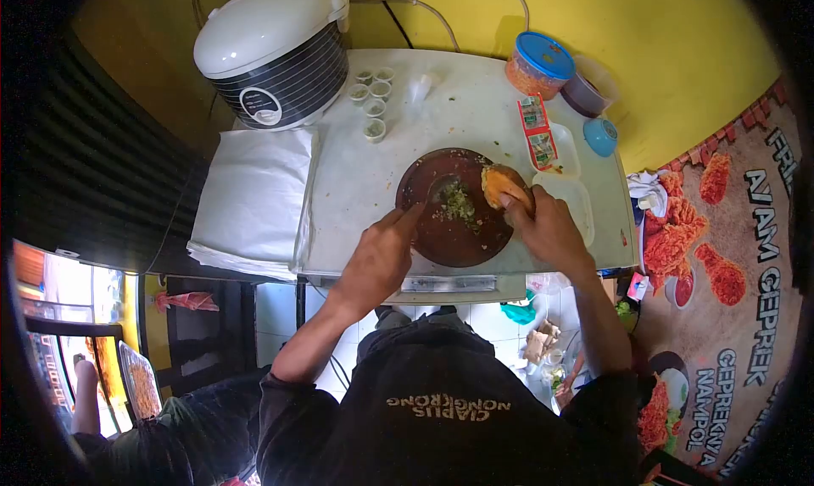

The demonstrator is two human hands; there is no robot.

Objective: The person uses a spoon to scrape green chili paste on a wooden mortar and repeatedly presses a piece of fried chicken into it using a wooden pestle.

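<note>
A round reddish-brown stone mortar dish [466, 247] sits at the table's front, with crushed green sambal [458, 205] in its middle. My right hand [549, 232] is closed around an orange-brown piece of fried chicken [500, 186], held over the dish's right side. At the dish's left side is my left hand [379, 255], fingers closed and index finger reaching over the rim. A greyish shape lies near that fingertip, but whatever the left hand grips is hidden.
A rice cooker [271, 54] stands at back left, behind a stack of white paper [250, 194]. Several small sauce cups [374, 130] are beside it. At right are a blue-lidded tub [543, 62], red sachets [536, 134], white foam trays [570, 199] and a blue bowl [600, 136].
</note>
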